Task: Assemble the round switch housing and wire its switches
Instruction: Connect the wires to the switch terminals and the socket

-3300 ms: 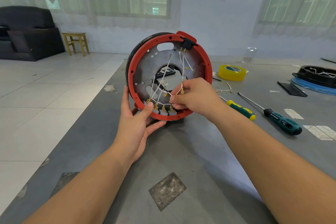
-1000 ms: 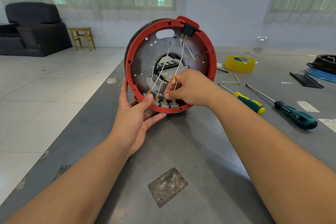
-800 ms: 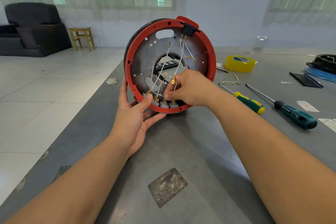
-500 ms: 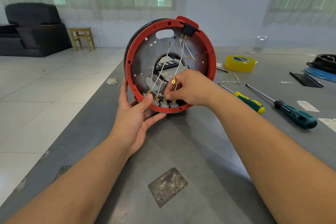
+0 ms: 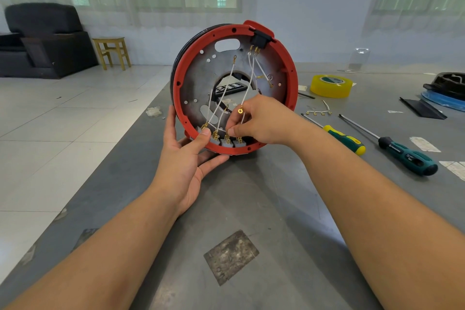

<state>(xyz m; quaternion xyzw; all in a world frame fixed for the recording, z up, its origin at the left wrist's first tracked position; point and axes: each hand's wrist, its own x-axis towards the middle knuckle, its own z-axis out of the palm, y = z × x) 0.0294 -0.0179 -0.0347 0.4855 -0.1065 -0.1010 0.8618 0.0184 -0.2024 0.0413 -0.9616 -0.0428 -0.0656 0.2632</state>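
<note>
Red plastic rims the round switch housing (image 5: 235, 88), which stands on edge on the grey worktop (image 5: 251, 209) with its open metal back turned toward the head camera, the only view here. The left hand (image 5: 187, 156) props it from the lower left: palm and straight fingers lie against the outside of the rim and under it, while the thumb reaches over the edge to touch the leftmost of four grey switches (image 5: 227, 142) set in a row along the bottom of the housing. The right hand (image 5: 261, 121) comes in from the right, its thumb and fingers pinching a white wire (image 5: 249, 83) just above the row; that wire's brass ring terminal (image 5: 240, 110) stands free just above the fingertips. The wire's long axis runs up and slightly right from the pinch to the black socket (image 5: 259, 41) at the top of the rim.

The relation that matters: the switch terminals lie directly below the pinching fingers, very near, so the right hand is the one placed to work on them, and the left need only keep the housing steady. Which tab the wire belongs on cannot be told.

On the worktop to the right lie two screwdrivers (image 5: 407, 156), a yellow tape roll (image 5: 331, 85) and a small bundle of spare wires (image 5: 318, 112), all well apart from the housing.
</note>
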